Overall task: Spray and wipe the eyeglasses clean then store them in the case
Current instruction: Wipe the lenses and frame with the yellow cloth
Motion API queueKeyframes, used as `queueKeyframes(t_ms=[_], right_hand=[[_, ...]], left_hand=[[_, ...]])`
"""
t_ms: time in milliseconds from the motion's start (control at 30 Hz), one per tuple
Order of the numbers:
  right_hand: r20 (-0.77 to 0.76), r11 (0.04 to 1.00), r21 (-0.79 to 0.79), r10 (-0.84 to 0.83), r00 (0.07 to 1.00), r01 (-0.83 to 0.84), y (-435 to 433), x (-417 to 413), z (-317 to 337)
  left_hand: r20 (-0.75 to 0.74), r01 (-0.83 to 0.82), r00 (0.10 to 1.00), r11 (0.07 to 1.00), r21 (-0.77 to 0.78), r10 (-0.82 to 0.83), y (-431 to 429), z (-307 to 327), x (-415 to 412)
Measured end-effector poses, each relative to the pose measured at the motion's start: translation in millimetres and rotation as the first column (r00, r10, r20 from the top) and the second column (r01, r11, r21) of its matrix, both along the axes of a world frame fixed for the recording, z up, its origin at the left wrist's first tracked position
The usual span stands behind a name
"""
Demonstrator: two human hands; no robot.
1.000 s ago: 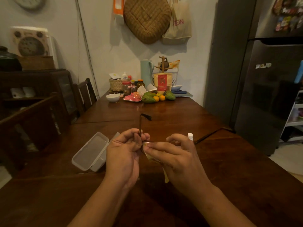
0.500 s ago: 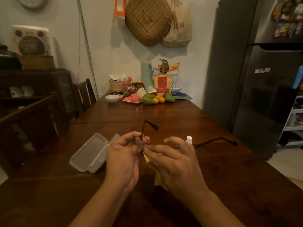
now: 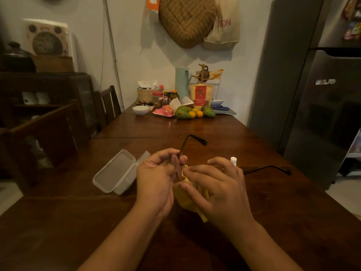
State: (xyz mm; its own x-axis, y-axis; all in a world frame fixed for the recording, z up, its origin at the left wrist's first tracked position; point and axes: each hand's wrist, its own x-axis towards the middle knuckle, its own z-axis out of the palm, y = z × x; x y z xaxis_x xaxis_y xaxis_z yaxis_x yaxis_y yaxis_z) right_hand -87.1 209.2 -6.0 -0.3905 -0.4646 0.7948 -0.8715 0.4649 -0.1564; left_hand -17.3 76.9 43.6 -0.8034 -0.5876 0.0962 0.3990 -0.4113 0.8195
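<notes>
Head view: left hand (image 3: 156, 178) grips eyeglasses (image 3: 204, 142) while right hand (image 3: 220, 189) pinches yellow cloth (image 3: 185, 200) against them, open case (image 3: 115, 173) alongside.

Our dark wooden table (image 3: 293, 222) carries an open clear case (image 3: 115, 173) on the left; a white bowl (image 3: 140, 110) and fruit (image 3: 183, 112) sit at its far end.

Dimly lit room under warm light. A long dark wooden worktop (image 3: 263, 202) was set end-on against a pale plastered wall (image 3: 132, 55), on which a round woven tray (image 3: 186, 20) and a cloth tote bag (image 3: 224, 28) were hung; a thin cable (image 3: 111, 45) was run down it. Dark wooden chairs (image 3: 115, 100) and a dark cabinet (image 3: 48, 90) were placed at the left, and a tall grey refrigerator (image 3: 322, 118) at the right, on a pale floor (image 3: 345, 202).
</notes>
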Motion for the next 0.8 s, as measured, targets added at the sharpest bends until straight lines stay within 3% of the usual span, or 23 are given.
queueKeyframes(t_ms=[367, 567, 800], right_hand=[[0.031, 1.0, -0.006, 0.019, 0.999, -0.018, -0.9, 0.5, -0.4], [-0.075, 0.993, 0.041, 0.111, 0.991, -0.108, -4.2, -0.5, -2.5], [-0.032, 0.999, -0.022, 0.043, 0.999, -0.044, 3.7, -4.4, -0.5]], left_hand=[[-0.022, -0.019, 1.0, 1.0, 0.021, 0.02, 1.7, 3.1, 0.5], [-0.011, -0.017, 1.0, 0.997, 0.07, 0.017, 1.6, 5.2, 2.2], [-0.031, -0.023, 0.999, 0.998, 0.053, 0.025, 3.7, 7.7, 2.1]])
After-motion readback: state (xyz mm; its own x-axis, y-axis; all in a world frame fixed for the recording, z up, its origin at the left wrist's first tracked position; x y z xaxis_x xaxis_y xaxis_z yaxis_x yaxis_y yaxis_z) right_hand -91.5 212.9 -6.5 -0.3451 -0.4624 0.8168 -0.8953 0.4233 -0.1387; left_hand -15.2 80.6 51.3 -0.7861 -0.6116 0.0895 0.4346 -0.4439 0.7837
